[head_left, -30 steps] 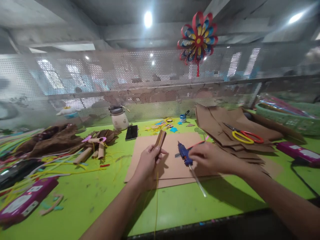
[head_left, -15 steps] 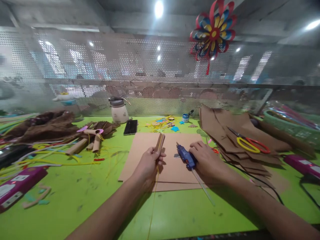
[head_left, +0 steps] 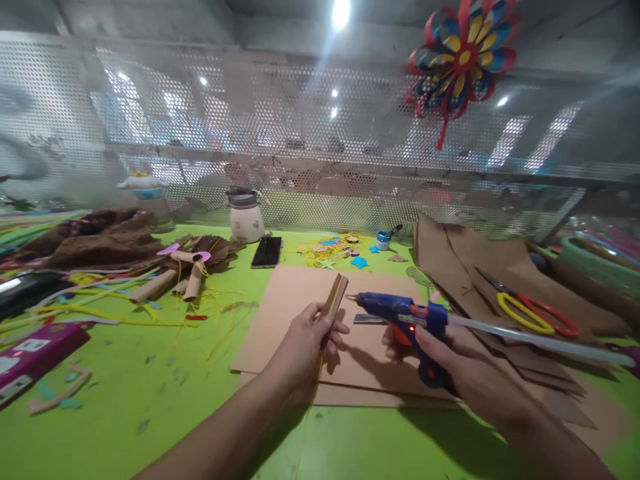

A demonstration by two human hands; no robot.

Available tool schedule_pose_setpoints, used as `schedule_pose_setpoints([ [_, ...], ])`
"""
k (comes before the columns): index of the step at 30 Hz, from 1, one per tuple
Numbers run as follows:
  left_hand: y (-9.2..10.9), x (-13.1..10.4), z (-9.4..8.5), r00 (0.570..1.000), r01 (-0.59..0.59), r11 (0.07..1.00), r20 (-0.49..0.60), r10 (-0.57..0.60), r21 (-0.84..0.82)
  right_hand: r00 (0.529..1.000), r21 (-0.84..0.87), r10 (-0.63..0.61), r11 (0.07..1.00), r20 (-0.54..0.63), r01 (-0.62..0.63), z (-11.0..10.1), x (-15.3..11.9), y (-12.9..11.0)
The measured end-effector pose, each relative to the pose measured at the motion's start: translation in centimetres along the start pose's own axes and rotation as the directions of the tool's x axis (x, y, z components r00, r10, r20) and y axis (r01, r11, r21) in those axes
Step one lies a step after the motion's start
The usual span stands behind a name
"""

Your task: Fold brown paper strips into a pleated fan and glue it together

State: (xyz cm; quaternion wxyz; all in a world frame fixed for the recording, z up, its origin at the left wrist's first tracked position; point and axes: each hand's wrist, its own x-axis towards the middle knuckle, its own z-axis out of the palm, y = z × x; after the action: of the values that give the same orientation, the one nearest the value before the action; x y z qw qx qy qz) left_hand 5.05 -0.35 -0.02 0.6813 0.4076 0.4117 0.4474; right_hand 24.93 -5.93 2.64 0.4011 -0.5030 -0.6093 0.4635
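Note:
Between the thumb and fingers of my left hand (head_left: 305,343) is a narrow brown cardboard strip (head_left: 336,295) with a yellow string along it, tilted up to the right. My right hand (head_left: 450,360) is wrapped round the handle of a blue glue gun (head_left: 385,304). Its nozzle points left, close to the strip but apart from it. A long clear glue stick (head_left: 540,342) sticks out of the gun's back. Beneath both hands lie flat brown cardboard sheets (head_left: 280,300), with a grey blade-like piece (head_left: 367,319) on them.
Scissors (head_left: 525,313) lie on brown paper (head_left: 450,267) at the right. A phone (head_left: 267,253), a jar (head_left: 246,217) and yellow and blue scraps (head_left: 333,249) sit behind the sheets. Cardboard rolls (head_left: 155,285), strings and a purple power strip (head_left: 37,357) are at the left.
My right hand has picked up the glue gun and now holds it level, nozzle towards the strip. The view has shifted slightly; my left hand still holds the strip.

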Motion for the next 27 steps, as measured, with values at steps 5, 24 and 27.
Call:
schedule_pose_setpoints([
  [5,-0.1,0.1,0.2,0.999,-0.023,1.0,0.027,0.023,0.008,0.997,-0.01,0.065,0.998,-0.032,-0.065,0.1,0.6,0.5],
  [24,-0.2,-0.9,0.4,0.994,0.022,0.999,0.103,-0.02,-0.025,0.98,0.106,0.085,0.992,-0.18,-0.067,-0.8,0.7,1.1],
  [27,-0.2,-0.9,0.4,0.993,0.015,0.999,0.117,-0.01,-0.042,0.976,0.086,0.093,0.993,-0.195,-0.078,-0.7,0.7,0.9],
])
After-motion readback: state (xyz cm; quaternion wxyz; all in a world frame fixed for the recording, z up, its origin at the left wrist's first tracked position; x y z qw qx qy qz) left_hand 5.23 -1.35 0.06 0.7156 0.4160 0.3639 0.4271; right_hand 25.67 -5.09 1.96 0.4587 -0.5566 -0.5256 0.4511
